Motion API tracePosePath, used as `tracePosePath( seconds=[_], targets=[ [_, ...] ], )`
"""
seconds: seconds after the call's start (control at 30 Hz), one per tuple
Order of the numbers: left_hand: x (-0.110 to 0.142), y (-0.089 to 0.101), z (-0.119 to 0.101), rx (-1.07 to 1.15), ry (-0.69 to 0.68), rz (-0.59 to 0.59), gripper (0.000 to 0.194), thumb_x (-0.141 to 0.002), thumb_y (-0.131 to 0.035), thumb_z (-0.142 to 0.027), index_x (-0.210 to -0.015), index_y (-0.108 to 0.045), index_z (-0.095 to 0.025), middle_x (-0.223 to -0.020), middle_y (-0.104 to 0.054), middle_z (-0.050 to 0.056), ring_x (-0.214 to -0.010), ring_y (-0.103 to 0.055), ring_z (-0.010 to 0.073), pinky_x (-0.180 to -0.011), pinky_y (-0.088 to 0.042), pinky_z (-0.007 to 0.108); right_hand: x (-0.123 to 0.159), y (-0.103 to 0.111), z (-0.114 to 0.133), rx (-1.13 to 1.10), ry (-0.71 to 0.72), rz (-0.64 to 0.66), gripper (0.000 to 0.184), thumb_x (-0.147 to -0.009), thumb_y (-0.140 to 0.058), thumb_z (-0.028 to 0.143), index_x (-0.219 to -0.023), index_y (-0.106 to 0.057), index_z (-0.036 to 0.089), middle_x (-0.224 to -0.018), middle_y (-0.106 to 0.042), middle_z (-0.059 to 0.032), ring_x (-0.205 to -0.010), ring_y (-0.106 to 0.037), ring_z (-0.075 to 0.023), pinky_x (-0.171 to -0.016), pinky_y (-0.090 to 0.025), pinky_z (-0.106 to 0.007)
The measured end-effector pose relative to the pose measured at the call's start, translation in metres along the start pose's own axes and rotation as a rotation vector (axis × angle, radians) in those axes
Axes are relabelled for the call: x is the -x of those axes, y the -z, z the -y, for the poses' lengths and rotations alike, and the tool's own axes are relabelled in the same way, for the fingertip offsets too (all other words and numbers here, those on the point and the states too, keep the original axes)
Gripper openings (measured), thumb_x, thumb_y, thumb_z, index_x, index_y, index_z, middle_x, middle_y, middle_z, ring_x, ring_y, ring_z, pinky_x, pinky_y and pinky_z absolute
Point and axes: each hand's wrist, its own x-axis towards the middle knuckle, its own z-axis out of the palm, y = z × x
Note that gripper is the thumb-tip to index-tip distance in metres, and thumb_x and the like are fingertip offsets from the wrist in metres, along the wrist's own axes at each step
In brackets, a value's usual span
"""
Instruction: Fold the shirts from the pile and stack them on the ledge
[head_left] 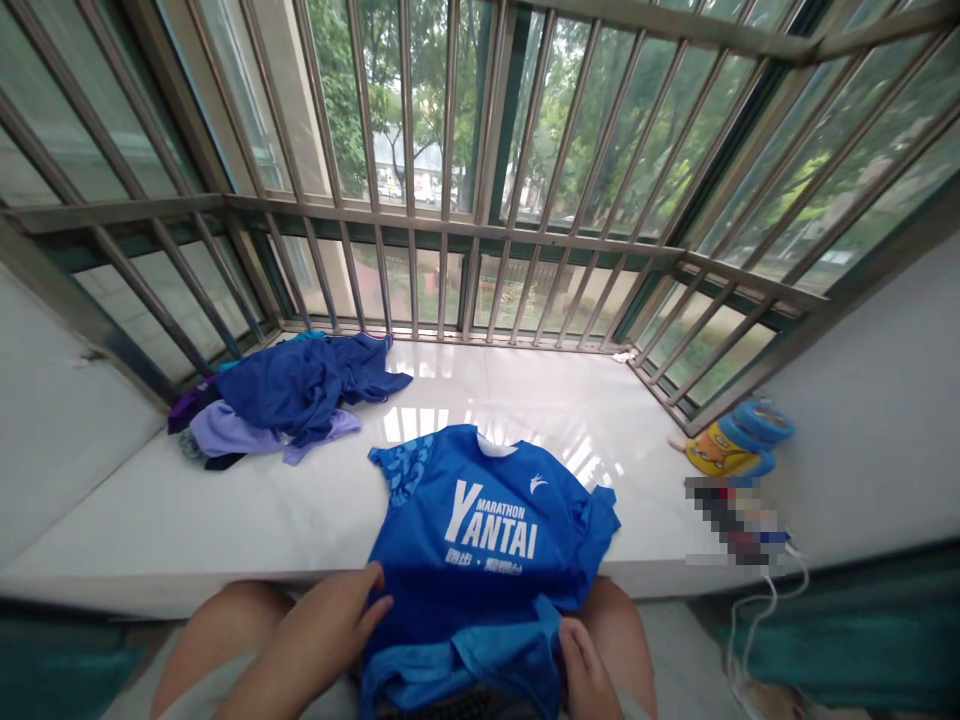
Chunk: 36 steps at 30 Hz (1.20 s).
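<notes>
A blue T-shirt [487, 480] with white lettering lies front up on the white ledge, its collar toward the window. The lower part hangs over the ledge's front edge toward my lap, with the hem turned up to show lighter blue inside. My left hand [341, 615] is at the shirt's left side, fingertips at the fabric edge and fingers apart. At the lower right, my right hand [589, 665] pinches the shirt's hem between thumb and fingers. Part of that hand is cut off by the bottom of the view.
A heap of dark blue and purple clothes [292, 390] lies at the ledge's left. Metal window bars [450, 230] rise behind. To the right stand a blue and yellow bottle [731, 445], a blurred-out item [735, 520] and a white cable [750, 610].
</notes>
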Motion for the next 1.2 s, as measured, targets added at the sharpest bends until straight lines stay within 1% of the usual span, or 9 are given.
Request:
tracePosePath(
  seconds=[0.13,0.23,0.47,0.67,0.77,0.9,0.97,1.07,1.2],
  targets=[
    [-0.066,-0.020,-0.021,0.023,-0.119,-0.285,0.048,-0.106,-0.044,-0.045,-0.140,-0.067,-0.019,-0.149,-0.068,0.016,-0.141,-0.062,0.0300,-0.120,-0.046,0.045,-0.023,-0.002,0.017,0.034,0.042,0.092,0.062,-0.087,-0.057,0.083,-0.094,-0.071,0.023,-0.093,-0.077,-0.0066,-0.080,-0.071,-0.0240,-0.066,-0.059,-0.030],
    [-0.106,-0.043,-0.033,-0.143,-0.103,-0.363,0.059,-0.104,-0.050,-0.040,-0.158,-0.055,-0.017,-0.172,-0.045,0.015,-0.160,-0.041,0.0353,-0.131,-0.033,0.058,-0.040,-0.001,0.035,0.214,0.202,0.059,0.050,-0.095,-0.053,0.069,-0.094,-0.072,0.023,-0.108,-0.079,-0.0113,-0.088,-0.074,-0.0264,-0.075,-0.061,-0.034],
    [-0.132,-0.069,-0.033,-0.281,-0.067,-0.465,0.062,-0.107,-0.046,-0.042,-0.166,-0.047,-0.024,-0.177,-0.034,0.009,-0.164,-0.032,0.0362,-0.132,-0.027,0.067,-0.103,0.007,0.054,0.703,0.507,-0.143,0.043,-0.105,-0.044,0.040,-0.124,-0.074,0.016,-0.127,-0.075,-0.0185,-0.123,-0.067,-0.0315,-0.115,-0.048,-0.045],
    [-0.138,-0.056,0.011,-0.220,-0.042,-0.621,0.054,-0.110,-0.035,-0.031,-0.157,-0.057,-0.018,-0.167,-0.052,0.014,-0.154,-0.049,0.0314,-0.129,-0.037,0.058,-0.151,0.024,0.042,1.033,0.225,-0.328,0.054,-0.109,-0.036,0.035,-0.154,-0.058,0.016,-0.162,-0.053,-0.0210,-0.149,-0.048,-0.0366,-0.123,-0.030,-0.066],
    [-0.137,-0.041,0.029,-0.203,0.009,-0.703,0.045,-0.108,-0.044,-0.035,-0.138,-0.068,-0.012,-0.153,-0.064,0.020,-0.142,-0.059,0.0324,-0.123,-0.044,0.050,-0.159,0.036,0.039,1.060,0.198,-0.372,0.052,-0.110,-0.038,0.045,-0.148,-0.061,0.017,-0.150,-0.061,-0.0229,-0.138,-0.055,-0.0367,-0.119,-0.032,-0.067],
    [-0.130,-0.022,0.031,-0.252,-0.002,-0.690,0.030,-0.106,-0.052,-0.040,-0.097,-0.071,-0.019,-0.122,-0.075,0.017,-0.116,-0.070,0.0315,-0.107,-0.054,0.044,-0.162,0.049,0.040,1.126,0.269,-0.367,0.039,-0.111,-0.042,0.045,-0.107,-0.070,0.019,-0.111,-0.073,-0.0166,-0.114,-0.065,-0.0342,-0.110,-0.041,-0.057],
    [-0.125,-0.019,0.028,-0.266,-0.003,-0.636,0.031,-0.108,-0.047,-0.039,-0.094,-0.068,-0.021,-0.106,-0.076,0.014,-0.104,-0.073,0.0299,-0.096,-0.056,0.041,-0.161,0.051,0.039,1.131,0.352,-0.323,0.038,-0.111,-0.041,0.042,-0.097,-0.066,0.019,-0.096,-0.073,-0.0151,-0.102,-0.068,-0.0316,-0.097,-0.048,-0.045],
    [-0.113,-0.019,0.031,-0.206,0.039,-0.552,0.032,-0.111,-0.038,-0.038,-0.102,-0.065,-0.023,-0.084,-0.075,0.007,-0.082,-0.075,0.0271,-0.075,-0.053,0.034,-0.152,0.055,0.030,1.031,0.408,-0.329,0.040,-0.112,-0.034,0.044,-0.105,-0.064,0.018,-0.081,-0.071,-0.0106,-0.076,-0.069,-0.0259,-0.072,-0.046,-0.034],
    [-0.088,-0.008,0.045,-0.123,0.024,-0.736,0.032,-0.108,-0.038,-0.039,-0.100,-0.065,-0.025,-0.081,-0.077,0.005,-0.072,-0.074,0.0240,-0.065,-0.047,0.030,-0.129,0.071,0.022,0.856,0.478,-0.507,0.049,-0.111,-0.029,0.054,-0.106,-0.064,0.019,-0.079,-0.071,-0.0094,-0.058,-0.064,-0.0231,-0.055,-0.035,-0.030]
  ],
)
